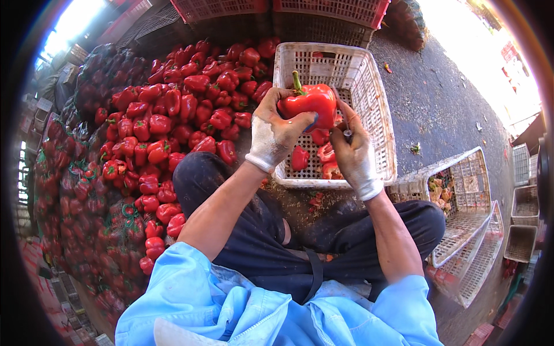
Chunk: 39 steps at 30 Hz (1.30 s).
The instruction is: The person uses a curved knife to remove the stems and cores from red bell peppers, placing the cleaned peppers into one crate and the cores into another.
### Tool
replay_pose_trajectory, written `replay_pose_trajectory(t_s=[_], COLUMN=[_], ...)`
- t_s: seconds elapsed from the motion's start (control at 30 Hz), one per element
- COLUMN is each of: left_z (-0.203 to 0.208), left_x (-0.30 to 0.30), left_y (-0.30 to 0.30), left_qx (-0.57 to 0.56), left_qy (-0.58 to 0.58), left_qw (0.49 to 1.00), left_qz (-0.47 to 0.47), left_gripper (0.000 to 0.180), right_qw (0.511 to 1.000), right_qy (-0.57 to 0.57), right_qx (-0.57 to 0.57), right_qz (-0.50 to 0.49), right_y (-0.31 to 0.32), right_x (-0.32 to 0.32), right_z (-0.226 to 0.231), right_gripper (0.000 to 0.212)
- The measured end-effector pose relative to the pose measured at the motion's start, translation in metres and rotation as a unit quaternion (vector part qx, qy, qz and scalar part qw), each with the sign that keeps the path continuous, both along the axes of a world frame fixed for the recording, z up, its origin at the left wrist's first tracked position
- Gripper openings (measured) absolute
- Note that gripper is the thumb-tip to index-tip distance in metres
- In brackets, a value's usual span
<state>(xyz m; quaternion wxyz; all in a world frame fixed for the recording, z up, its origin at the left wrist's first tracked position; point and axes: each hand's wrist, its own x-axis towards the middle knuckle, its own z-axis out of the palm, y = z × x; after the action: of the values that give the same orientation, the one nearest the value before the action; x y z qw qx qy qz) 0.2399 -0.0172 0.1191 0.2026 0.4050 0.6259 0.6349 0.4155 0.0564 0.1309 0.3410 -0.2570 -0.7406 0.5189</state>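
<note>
A large red bell pepper (311,104) with a green stem is held up over the near part of a white slatted crate (369,109). Closed round its left side is my left hand (276,128), in a stained white work glove, thumb across the front. My right hand (355,150), gloved the same way, is closed on a slim tool (347,134) whose round metal end shows; its working end is hidden beside the pepper. The right fingertips are at the pepper's right side. Below, several red peppers (300,158) and cut pieces (331,170) lie in the crate.
A big heap of red bell peppers (167,127) spreads to the left, with filled net bags (78,190) beyond it. Red crates (323,8) line the far side. On the right, a tilted crate (473,179) contains pale green and brownish scraps (440,193). My bent knees flank the near floor.
</note>
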Motion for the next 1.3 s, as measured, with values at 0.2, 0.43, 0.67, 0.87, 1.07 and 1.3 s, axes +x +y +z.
replay_pose_trajectory(t_s=[0.2, 0.43, 0.67, 0.87, 1.07, 1.3], left_z=[-0.002, 0.001, 0.008, 0.009, -0.009, -0.003], left_x=[0.004, 0.005, 0.007, -0.028, -0.030, -0.019], left_y=[0.006, 0.005, 0.012, 0.013, 0.012, 0.008], left_qx=[0.007, 0.023, 0.112, 0.106, 0.084, 0.029], left_qy=[0.196, 0.222, 0.338, -0.330, -0.279, -0.332], left_qw=[0.978, 0.971, 0.930, 0.935, 0.956, 0.943], left_qz=[0.072, 0.091, 0.089, 0.071, 0.042, -0.009], left_gripper=[0.049, 0.049, 0.043, 0.020, 0.020, 0.020], right_qw=[0.997, 0.996, 1.000, 0.970, 0.970, 0.957], right_qy=[-0.044, -0.015, 0.007, -0.169, -0.076, -0.029], right_qx=[0.057, 0.089, -0.003, 0.170, -0.228, -0.283], right_qz=[0.001, -0.008, -0.016, -0.045, -0.028, -0.058], right_y=[0.007, 0.015, 0.021, 0.019, 0.015, 0.004], right_x=[-0.007, -0.025, -0.040, -0.008, 0.005, 0.009], right_z=[-0.045, -0.065, -0.078, -0.111, -0.035, 0.030], right_gripper=[0.062, 0.069, 0.053, 0.040, 0.028, 0.038])
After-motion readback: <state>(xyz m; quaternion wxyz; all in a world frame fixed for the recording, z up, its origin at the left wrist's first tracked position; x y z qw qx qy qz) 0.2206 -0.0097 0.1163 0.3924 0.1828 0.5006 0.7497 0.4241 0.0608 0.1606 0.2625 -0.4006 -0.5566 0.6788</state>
